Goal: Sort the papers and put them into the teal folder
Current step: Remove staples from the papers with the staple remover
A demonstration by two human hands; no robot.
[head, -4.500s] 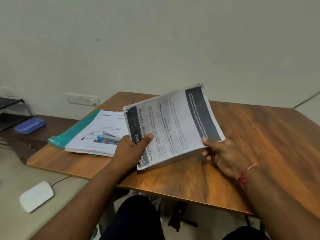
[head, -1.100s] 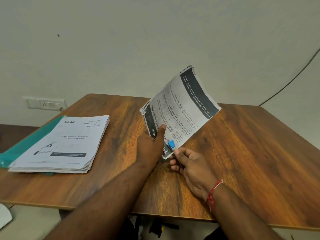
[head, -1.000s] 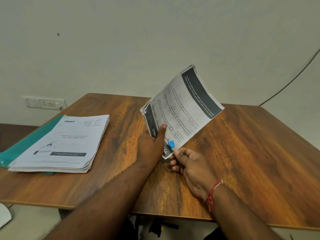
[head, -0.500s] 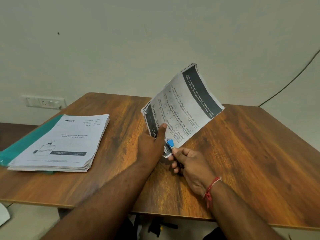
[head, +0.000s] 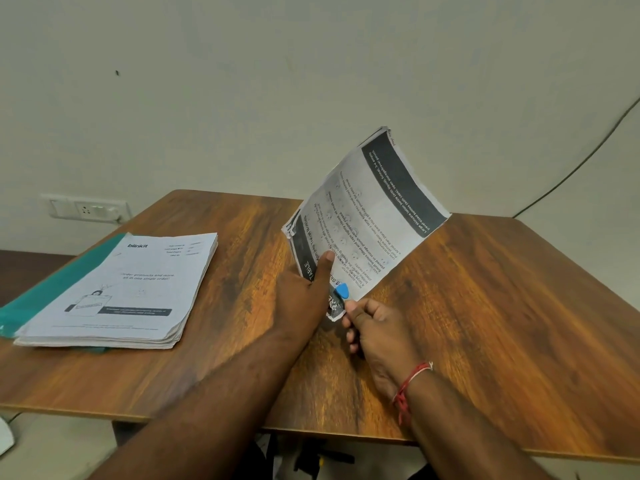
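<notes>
Wall socket (head: pixel 86 209): a white plate on the wall at the left edge of the frame, behind the table's far corner.
Teal folder (head: pixel 52 292): your folder lies flat at the left end of the table (head: pixel 485 323), with only a strip showing along the left side of the stack on top of it.
Paper stack (head: pixel 121 292): a thick pile printed "blinkit" rests on the folder, well apart from your hands.
Left hand (head: pixel 304 296): you grip the held papers at their lower left edge, thumb laid across the printed face.
Held papers (head: pixel 367 220): this sheaf is at frame centre, raised off the table and tilted so that its top corner points to the upper right; dark bands run along two edges.
Blue clip (head: pixel 343 291): a small blue piece sits on the sheaf's bottom corner.
Right hand (head: pixel 374 327): your fingers are curled and you pinch that bottom corner just below the clip.
Red thread (head: pixel 412 379): tied round your right wrist.
Cable (head: pixel 571 174): a thin dark line runs up the wall at the right.
</notes>
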